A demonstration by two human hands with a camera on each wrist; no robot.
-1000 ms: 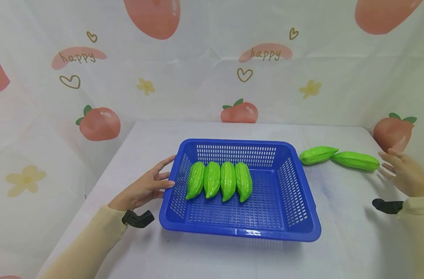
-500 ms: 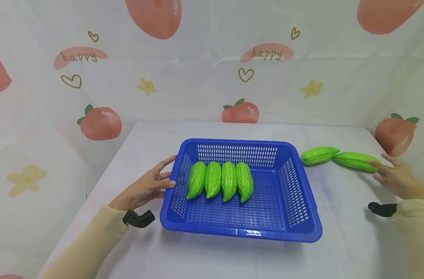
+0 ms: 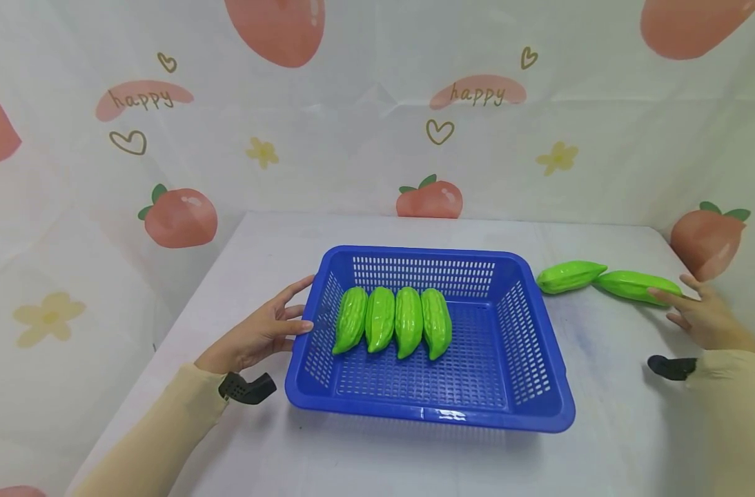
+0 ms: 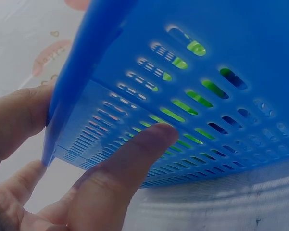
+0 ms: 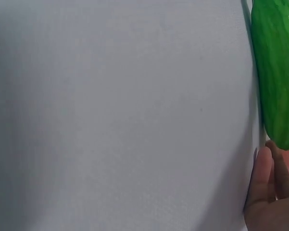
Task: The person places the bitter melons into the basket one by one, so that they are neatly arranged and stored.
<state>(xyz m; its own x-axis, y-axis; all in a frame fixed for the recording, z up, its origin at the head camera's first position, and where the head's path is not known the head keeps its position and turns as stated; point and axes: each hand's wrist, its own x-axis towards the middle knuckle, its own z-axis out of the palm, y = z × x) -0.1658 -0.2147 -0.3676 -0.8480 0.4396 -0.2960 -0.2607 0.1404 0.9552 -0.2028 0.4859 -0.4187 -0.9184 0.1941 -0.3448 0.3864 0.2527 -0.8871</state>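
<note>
A blue perforated plastic basket (image 3: pixel 477 373) stands mid-table, with several glossy green bitter melons (image 3: pixel 380 321) side by side in its left half. My left hand (image 3: pixel 253 331) rests its extended fingers and thumb against the basket's left side; in the left wrist view the thumb (image 4: pixel 130 168) lies along the slotted wall. Two more bitter melons lie end to end right of the basket: a nearer one (image 3: pixel 570 276) and a farther one (image 3: pixel 638 286). My right hand (image 3: pixel 709 317) is at the farther one's right end, index finger over it; contact is unclear.
The white table (image 3: pixel 415 462) runs under everything, and a printed cloth (image 3: pixel 353 124) hangs behind it. Black wrist cameras (image 3: pixel 247 388) sit at both cuffs. In the right wrist view, bare tabletop (image 5: pixel 134 115) fills most of the frame.
My right hand has moved left, from beyond the farther bitter melon to its right end, with the index finger now over it. The left hand and the basket stay put.
</note>
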